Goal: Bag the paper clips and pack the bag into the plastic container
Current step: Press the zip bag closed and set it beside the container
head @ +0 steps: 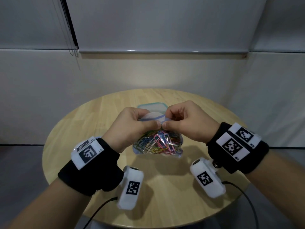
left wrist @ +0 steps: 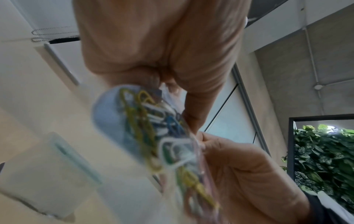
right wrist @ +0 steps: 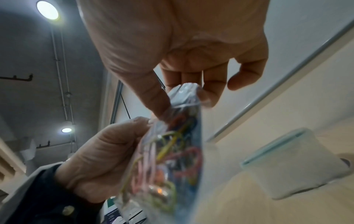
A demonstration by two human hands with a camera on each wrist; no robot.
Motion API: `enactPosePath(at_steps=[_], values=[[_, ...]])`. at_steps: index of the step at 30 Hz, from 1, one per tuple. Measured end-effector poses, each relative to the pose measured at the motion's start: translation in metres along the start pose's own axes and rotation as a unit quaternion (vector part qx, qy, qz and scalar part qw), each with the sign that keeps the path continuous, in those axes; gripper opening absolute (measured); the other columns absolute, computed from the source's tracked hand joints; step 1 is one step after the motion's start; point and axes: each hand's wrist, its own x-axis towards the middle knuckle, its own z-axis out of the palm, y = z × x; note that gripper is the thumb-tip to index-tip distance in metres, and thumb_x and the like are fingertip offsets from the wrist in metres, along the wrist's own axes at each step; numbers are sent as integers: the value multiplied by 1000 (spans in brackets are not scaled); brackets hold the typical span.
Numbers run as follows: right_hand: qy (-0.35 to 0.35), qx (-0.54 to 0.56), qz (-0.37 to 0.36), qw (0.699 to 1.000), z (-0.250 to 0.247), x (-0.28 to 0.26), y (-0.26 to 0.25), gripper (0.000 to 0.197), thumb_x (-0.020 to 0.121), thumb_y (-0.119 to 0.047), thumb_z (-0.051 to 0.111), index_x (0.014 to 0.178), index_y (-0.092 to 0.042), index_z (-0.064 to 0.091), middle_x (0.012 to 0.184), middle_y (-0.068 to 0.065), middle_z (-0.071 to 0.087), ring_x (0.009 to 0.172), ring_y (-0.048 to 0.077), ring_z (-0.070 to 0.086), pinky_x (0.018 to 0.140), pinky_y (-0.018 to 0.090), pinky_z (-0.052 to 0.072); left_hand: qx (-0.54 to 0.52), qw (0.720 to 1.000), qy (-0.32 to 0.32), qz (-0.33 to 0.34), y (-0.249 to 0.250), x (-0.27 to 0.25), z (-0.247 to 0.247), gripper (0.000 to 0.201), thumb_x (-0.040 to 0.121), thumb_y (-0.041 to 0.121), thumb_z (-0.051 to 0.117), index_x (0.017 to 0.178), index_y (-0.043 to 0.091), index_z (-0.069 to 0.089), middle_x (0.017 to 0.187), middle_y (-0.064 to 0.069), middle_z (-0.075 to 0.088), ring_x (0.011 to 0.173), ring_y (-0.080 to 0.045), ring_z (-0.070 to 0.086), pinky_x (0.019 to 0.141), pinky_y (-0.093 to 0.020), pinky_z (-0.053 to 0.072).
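Observation:
A clear zip bag (head: 158, 144) full of coloured paper clips (head: 156, 142) hangs above the round wooden table (head: 82, 129), held up by its top edge. My left hand (head: 132, 124) pinches the left part of the bag's blue-striped top strip (head: 155, 119). My right hand (head: 184, 121) pinches the right part, and the two thumbs almost meet at the middle. In the left wrist view the clips (left wrist: 153, 136) show blurred through the bag below the curled fingers. The right wrist view shows the bag (right wrist: 172, 151) pinched between thumb and fingers. The plastic container (head: 152, 107), clear with a teal rim, stands behind the hands.
The container (right wrist: 296, 163) sits on the table a little beyond the bag. Cables trail from the wrist cameras over the table's near edge (head: 148, 226). A pale wall stands behind the table.

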Motion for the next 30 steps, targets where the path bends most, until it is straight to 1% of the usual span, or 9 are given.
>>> enactPosePath(at_steps=[3, 6, 10, 13, 16, 19, 21, 24, 30], values=[[-3, -12, -2, 1000, 0, -2, -1, 16, 73, -8, 71, 64, -1, 60, 53, 0, 49, 52, 11, 42, 54, 26, 34, 28, 999, -34, -7, 2, 0, -3, 39, 67, 19, 74, 94, -9, 72, 93, -31, 71, 78, -32, 66, 82, -60, 51], [9, -69, -11, 998, -2, -2, -3, 18, 73, -6, 72, 61, -6, 59, 49, -7, 46, 50, 10, 40, 53, 26, 35, 55, 998, -43, -8, 2, 1, -5, 42, 66, 20, 75, 96, -9, 72, 93, -31, 72, 79, -32, 67, 83, -60, 51], [6, -165, -33, 986, 0, -3, -6, 21, 74, -12, 72, 60, -19, 58, 55, -3, 53, 56, 16, 48, 57, 34, 45, 133, 991, -28, 6, 2, 5, -5, 21, 72, 15, 81, 86, 1, 76, 84, -22, 75, 73, -24, 67, 79, -54, 55], [-3, -211, -36, 977, -1, -2, -6, 10, 76, -17, 71, 69, -20, 64, 60, -4, 59, 62, 17, 54, 63, 34, 48, 198, 980, -18, 10, 2, 8, -12, 8, 75, 20, 81, 77, 12, 77, 74, -7, 75, 66, -14, 64, 73, -38, 56], [-2, -236, -25, 971, -2, 0, -3, 8, 77, -21, 70, 72, -24, 65, 65, -6, 62, 69, 17, 57, 67, 29, 47, 308, 951, -6, 32, 2, 9, -17, 16, 81, 22, 76, 67, 19, 71, 60, 2, 62, 56, -8, 49, 58, -26, 40], [-8, -240, -18, 971, 0, -1, -1, 17, 78, -19, 70, 69, -30, 60, 61, -12, 58, 67, 14, 54, 65, 25, 39, 375, 926, -14, 50, 3, 7, -22, 8, 84, 24, 75, 77, 19, 75, 66, -1, 65, 58, -12, 49, 52, -21, 35], [-12, -236, -13, 972, 0, -1, 1, 18, 78, -18, 70, 70, -30, 60, 61, -12, 57, 67, 13, 54, 65, 24, 37, 399, 915, -22, 56, 2, 6, -26, 7, 84, 26, 75, 82, 19, 77, 69, -1, 69, 57, -5, 51, 53, -14, 36], [-10, -232, -11, 973, -1, 2, 3, 7, 78, -17, 70, 75, -22, 67, 62, -10, 58, 66, 14, 54, 65, 26, 41, 420, 905, -20, 66, 2, 7, -30, 7, 85, 25, 75, 84, 19, 77, 64, 6, 64, 54, 5, 51, 53, -8, 36], [-2, -241, -3, 970, -5, 5, 5, 6, 80, -15, 67, 75, -18, 67, 63, -7, 59, 61, 10, 50, 61, 25, 37, 442, 894, -12, 74, 1, 14, -37, 10, 86, 23, 73, 87, 14, 78, 56, 12, 54, 54, 9, 50, 54, -6, 35]])
